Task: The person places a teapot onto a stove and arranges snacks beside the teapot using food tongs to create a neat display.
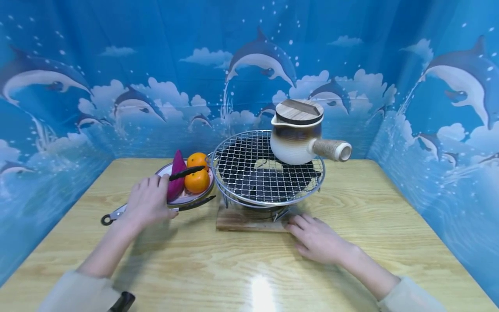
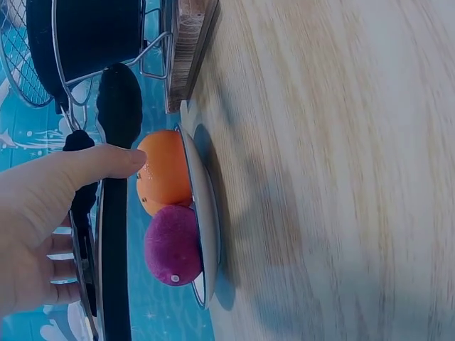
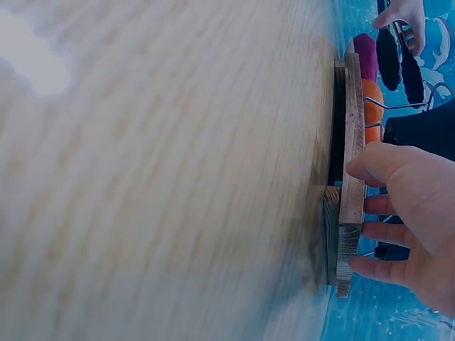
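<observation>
My left hand holds a pair of tongs with black tips, its thumb on one side and fingers on the other in the left wrist view. The tong arms are spread above a rimmed plate. On that plate lie two oranges, one behind the other, and a purple sweet potato. Neither tong tip clearly touches them. My right hand rests its fingertips against the near right end of a wooden board, under the grill stove.
A round wire grill rack tops the dark stove on the board. A white and brown teapot with a wooden lid stands on the rack's back right, its side handle pointing right. Dolphin-print cloth surrounds the wooden table.
</observation>
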Available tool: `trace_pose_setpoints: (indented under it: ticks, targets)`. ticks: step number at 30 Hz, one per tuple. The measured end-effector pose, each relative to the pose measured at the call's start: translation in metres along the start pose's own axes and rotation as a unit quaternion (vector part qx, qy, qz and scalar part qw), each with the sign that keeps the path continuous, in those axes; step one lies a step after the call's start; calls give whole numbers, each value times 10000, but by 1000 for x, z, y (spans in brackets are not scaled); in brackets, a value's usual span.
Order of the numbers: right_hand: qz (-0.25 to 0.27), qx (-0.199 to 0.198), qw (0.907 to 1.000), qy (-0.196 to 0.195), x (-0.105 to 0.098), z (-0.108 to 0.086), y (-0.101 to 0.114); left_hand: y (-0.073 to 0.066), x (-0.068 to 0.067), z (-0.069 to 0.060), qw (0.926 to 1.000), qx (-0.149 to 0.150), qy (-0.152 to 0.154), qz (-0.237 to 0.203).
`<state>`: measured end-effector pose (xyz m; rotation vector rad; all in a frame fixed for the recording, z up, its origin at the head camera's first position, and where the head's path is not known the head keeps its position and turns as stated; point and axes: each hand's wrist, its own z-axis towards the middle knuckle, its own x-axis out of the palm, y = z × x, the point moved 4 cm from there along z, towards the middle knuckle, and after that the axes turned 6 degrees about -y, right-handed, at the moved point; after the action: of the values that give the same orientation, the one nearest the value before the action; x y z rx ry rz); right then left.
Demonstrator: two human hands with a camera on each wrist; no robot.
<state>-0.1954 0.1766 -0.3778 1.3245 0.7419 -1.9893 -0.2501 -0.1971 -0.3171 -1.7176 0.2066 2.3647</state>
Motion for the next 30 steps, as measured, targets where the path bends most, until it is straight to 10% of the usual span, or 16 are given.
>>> trace_pose_setpoints:
  ticks: [30]
  targets:
    - [-63,-73,9999,-135,-1,0,1,9,-1,13,9980,-71,-18,624]
